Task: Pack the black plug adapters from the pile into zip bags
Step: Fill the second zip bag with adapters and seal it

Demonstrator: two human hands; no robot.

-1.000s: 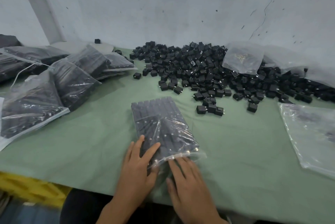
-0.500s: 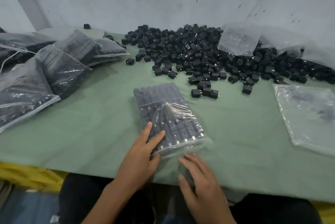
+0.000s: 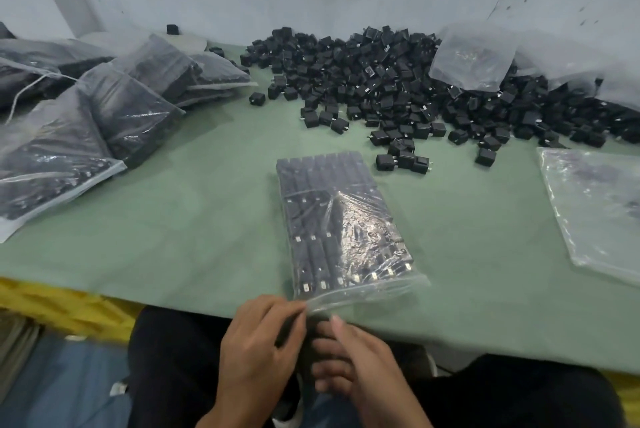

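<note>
Adapters (image 3: pixel 313 251) in zip bag (image 3: pixel 381 292), markings (image 3: pixel 375 231) illegible

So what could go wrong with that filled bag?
The clear plastic zip bag packed with black plug adapters has its mouth at the near edge of the green table, seemingly unsealed; adapters could slide off into the lap. The left hand pinches only one corner, so tugging could skew the rows.

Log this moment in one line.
step: closing filled zip bag | left hand: pinches bag mouth | right hand: beside mouth, grip unclear | pile: behind bag
</note>
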